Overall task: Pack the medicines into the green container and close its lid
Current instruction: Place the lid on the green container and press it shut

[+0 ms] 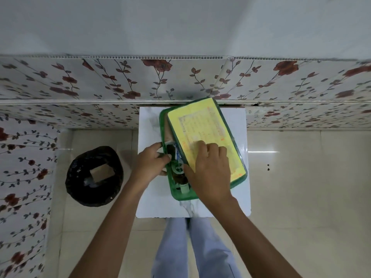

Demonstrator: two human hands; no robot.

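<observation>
A green container [180,196] stands on a small white table [149,125]. Its lid [202,127], green-rimmed with a yellow printed label on top, lies askew over the container's right part and leaves the left side uncovered. In that gap I see a dark medicine bottle [177,169] with a green label and a pale cap, plus a blister strip. My left hand [150,163] grips the container's left wall. My right hand [208,171] rests on the lid's near part, thumb at the lid's left edge.
A round bin lined with a black bag [94,176] stands on the tiled floor left of the table. Floral wall panels [120,85] rise right behind the table. My legs in light blue trousers [192,247] are beneath the table's near edge.
</observation>
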